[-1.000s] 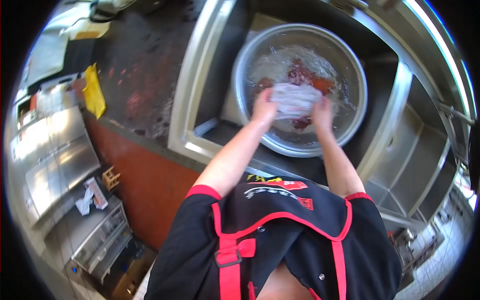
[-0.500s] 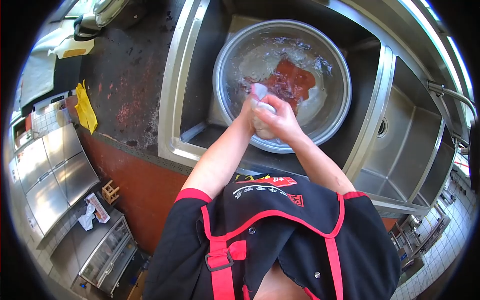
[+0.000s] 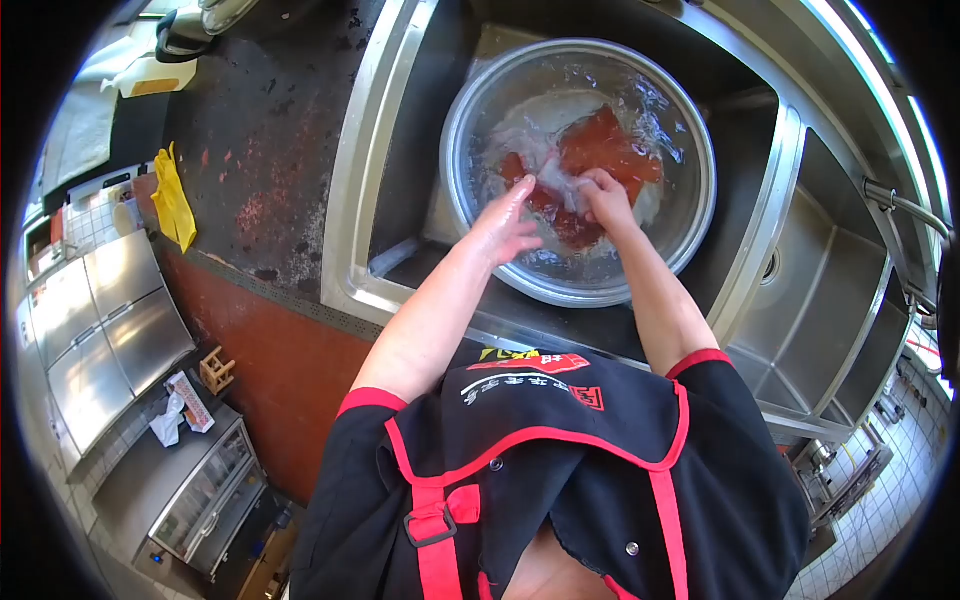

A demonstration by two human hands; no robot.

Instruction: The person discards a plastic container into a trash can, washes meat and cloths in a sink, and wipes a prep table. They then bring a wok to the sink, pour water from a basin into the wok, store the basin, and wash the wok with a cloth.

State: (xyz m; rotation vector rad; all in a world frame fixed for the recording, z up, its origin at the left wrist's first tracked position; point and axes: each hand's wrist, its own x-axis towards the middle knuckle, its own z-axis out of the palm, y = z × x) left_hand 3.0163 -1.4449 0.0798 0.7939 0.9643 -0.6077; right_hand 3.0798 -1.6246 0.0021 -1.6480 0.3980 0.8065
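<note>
A large round metal basin (image 3: 707, 205) of water stands in the sink. Red-brown cloth (image 3: 603, 150) lies spread in the water, its surface rippled by glare. At the basin's near left rim my left hand (image 3: 505, 228) is open, its fingers apart and nothing in them. My right hand (image 3: 608, 200) is over the middle of the water with its fingers curled together on a wet whitish cloth (image 3: 556, 178). That cloth hangs partly in the water, and its far part blurs into the ripples.
The basin sits inside a steel sink (image 3: 352, 200). A second sink compartment (image 3: 815, 270) with a drain lies to the right, beside a faucet pipe (image 3: 905, 200). Left of the sink is a dark worn counter (image 3: 265, 130) with a yellow glove (image 3: 172, 205) at its edge.
Both hands were together, squeezing the whitish cloth at the near left of the basin. Now they are apart: the left has let go, and the right has moved right with the cloth lowered into the water.
</note>
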